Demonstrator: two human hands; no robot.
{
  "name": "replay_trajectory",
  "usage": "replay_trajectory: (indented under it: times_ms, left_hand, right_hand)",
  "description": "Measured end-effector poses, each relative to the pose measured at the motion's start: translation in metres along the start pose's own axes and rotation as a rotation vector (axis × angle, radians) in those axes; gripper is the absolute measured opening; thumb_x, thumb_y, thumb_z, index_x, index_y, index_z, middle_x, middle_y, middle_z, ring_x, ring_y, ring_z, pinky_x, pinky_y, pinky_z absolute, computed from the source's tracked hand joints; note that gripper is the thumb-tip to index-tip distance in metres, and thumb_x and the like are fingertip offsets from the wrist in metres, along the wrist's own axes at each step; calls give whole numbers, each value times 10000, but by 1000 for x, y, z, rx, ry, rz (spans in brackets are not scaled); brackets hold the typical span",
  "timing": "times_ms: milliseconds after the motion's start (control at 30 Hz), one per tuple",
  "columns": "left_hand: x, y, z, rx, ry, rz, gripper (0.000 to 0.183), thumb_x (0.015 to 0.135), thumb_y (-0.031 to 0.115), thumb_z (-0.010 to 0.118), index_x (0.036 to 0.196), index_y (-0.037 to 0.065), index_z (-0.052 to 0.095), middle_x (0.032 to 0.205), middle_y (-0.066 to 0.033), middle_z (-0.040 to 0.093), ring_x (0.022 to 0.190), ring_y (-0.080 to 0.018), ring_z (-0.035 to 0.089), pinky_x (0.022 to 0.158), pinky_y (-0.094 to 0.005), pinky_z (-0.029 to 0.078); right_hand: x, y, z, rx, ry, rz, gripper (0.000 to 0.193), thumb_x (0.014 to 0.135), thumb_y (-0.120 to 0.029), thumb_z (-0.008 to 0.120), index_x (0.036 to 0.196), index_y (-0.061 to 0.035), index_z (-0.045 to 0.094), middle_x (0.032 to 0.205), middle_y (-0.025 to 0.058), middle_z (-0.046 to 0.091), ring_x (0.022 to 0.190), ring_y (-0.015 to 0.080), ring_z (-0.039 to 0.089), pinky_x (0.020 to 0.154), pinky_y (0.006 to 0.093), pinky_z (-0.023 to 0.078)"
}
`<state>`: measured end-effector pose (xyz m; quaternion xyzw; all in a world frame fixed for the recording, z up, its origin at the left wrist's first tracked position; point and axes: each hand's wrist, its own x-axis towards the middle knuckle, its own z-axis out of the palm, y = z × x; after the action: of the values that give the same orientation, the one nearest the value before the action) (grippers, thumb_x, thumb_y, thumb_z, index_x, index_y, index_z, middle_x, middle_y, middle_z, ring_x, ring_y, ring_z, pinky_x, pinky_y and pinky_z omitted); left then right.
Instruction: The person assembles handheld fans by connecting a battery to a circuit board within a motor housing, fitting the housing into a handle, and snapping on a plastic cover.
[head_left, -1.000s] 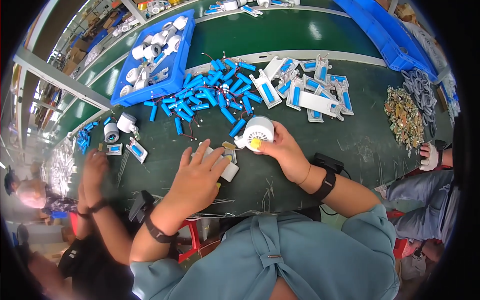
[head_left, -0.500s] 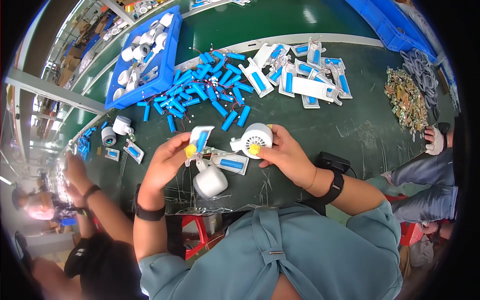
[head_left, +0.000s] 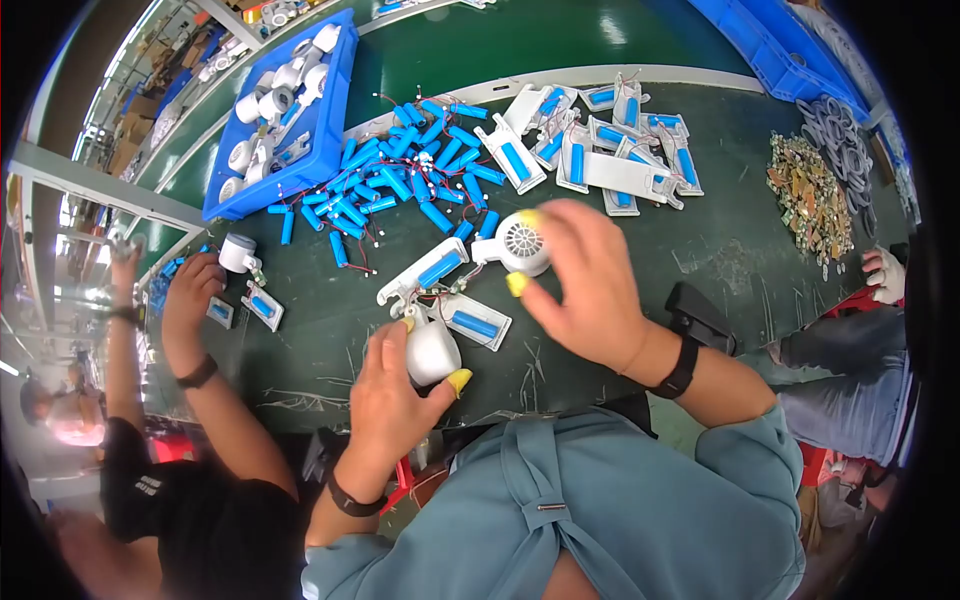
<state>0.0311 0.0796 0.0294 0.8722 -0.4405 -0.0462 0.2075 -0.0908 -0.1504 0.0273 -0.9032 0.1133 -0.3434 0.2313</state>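
Within the left hand (head_left: 385,392), a smooth, rounded white housing (head_left: 432,352).

The fan head (head_left: 524,246) is white with a dark spoked pattern; batteries (head_left: 396,184) blue, tabletop (head_left: 330,300) dark green, finger covers (head_left: 460,381) yellow.

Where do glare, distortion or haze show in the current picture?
Head view top: pale glare on the green belt, the white rail bowed by fisheye; head view left: a whitish haze; head view corners: black; head view centre: the white housing in the left hand keeps a readable outline.
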Motion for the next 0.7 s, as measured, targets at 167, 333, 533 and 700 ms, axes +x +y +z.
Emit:
replay_trajectory:
  times_ms: [167, 333, 533, 700]
  left_hand:
    - [-5, -5, 11, -53, -4, -12, 801, 657, 196, 820, 1322, -5, 422, 1279, -238, 505, 1110, -448, 547, 913, -488, 490]
    - [-5, -17, 9, -152, 8, 154, 786, 620, 80, 805, 1315, 37, 440, 1262, -211, 508, 1094, -431, 541, 905, -497, 488]
    - [-8, -33, -13, -259, 10, 292, 770, 574, -16, 794, 1271, 99, 489, 1219, -182, 512, 1075, -392, 552, 887, -456, 500]
    - [3, -35, -17, -524, -19, 396, 738, 560, -47, 725, 1260, 68, 519, 1219, -200, 506, 1098, -341, 553, 890, -385, 475]
  right_hand:
    - [58, 0, 66, 232, -388, -297, 486, 787, -77, 664, 1260, -42, 557, 1233, 158, 551, 1099, 356, 565, 915, 456, 470]
    - [82, 6, 95, 227, -894, -227, 331, 856, -122, 582, 1173, -33, 615, 1042, 166, 625, 986, 378, 624, 830, 471, 494]
    - [68, 4, 56, 407, -634, -250, 253, 874, -93, 599, 1122, -78, 648, 986, 133, 629, 907, 350, 637, 772, 439, 504]
    - [49, 0, 42, 407, -433, -168, 226, 871, -35, 626, 1092, -66, 661, 1001, 94, 631, 853, 308, 645, 715, 389, 517]
